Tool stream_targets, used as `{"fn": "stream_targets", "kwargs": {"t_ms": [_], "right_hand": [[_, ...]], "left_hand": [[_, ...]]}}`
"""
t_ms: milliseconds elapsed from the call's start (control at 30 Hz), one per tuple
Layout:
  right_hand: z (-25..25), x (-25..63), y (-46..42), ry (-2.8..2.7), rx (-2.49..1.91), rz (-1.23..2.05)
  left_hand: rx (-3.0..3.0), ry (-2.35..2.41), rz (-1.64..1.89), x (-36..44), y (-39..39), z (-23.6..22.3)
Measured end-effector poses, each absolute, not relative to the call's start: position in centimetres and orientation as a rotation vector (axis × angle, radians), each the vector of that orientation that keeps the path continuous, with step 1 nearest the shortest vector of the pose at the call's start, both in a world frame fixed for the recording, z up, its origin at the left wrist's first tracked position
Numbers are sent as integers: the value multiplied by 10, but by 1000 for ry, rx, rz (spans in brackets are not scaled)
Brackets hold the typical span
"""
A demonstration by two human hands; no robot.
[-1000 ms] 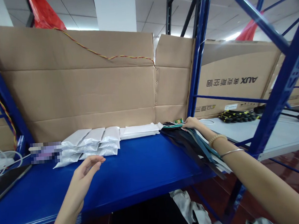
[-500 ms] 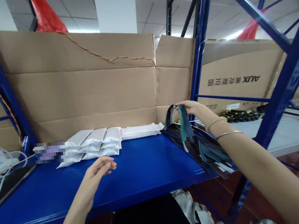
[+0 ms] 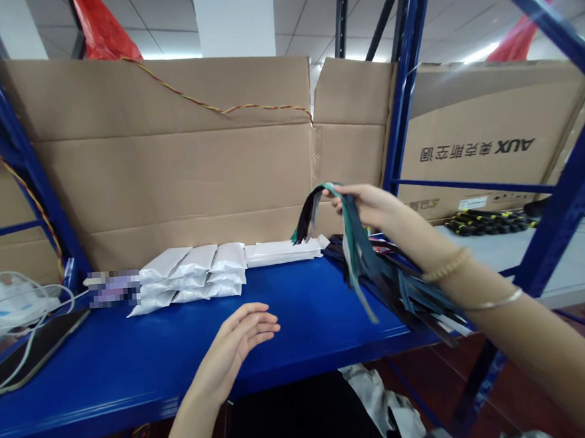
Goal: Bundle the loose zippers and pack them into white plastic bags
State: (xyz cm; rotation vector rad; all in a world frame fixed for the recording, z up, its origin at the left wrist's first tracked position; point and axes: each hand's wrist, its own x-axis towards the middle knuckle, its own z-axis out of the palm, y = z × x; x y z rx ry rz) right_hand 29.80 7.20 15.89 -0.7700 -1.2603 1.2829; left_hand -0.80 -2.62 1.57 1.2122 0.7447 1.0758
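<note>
My right hand (image 3: 364,204) is closed on a bunch of long, thin strips (image 3: 348,228), black, dark blue-grey and teal green, which look like fabric. They bend over my fingers, and their ends hang down on both sides above the blue shelf. Just below lies a larger pile of similar dark strips (image 3: 418,297), spilling over the shelf's front edge. My left hand (image 3: 243,339) hovers over the front of the shelf with its fingers stretched out and slightly curved, holding nothing. Stacked behind it are several white plastic packets (image 3: 191,276).
Flat white packets (image 3: 285,251) lie along the cardboard wall (image 3: 194,179) on the blue shelf (image 3: 298,305). White cables (image 3: 22,304) and a dark flat object (image 3: 35,347) are at the left. A blue post (image 3: 404,91) rises behind the strips; black-and-yellow items (image 3: 490,220) lie farther right.
My right hand has lifted the bunch of strips off the pile and moved it slightly left. My left hand has moved right, its fingers straighter. The view has shifted a little.
</note>
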Motion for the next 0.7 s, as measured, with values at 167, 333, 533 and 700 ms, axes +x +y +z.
{"fn": "stream_targets", "kwargs": {"t_ms": [167,333,533,700], "right_hand": [[64,235,-4,-1180,-787,1541],[7,193,-74,-1101,-811,1696],[-24,174,-105,-1153,-832,1775],[-64,171,-114,-1323,-859,1837]], "left_hand": [[864,584,956,14,-28,-1],[778,572,865,32,-35,-12],[753,627,935,30,-37,-6],[762,732,1071,23,-33,-4]]}}
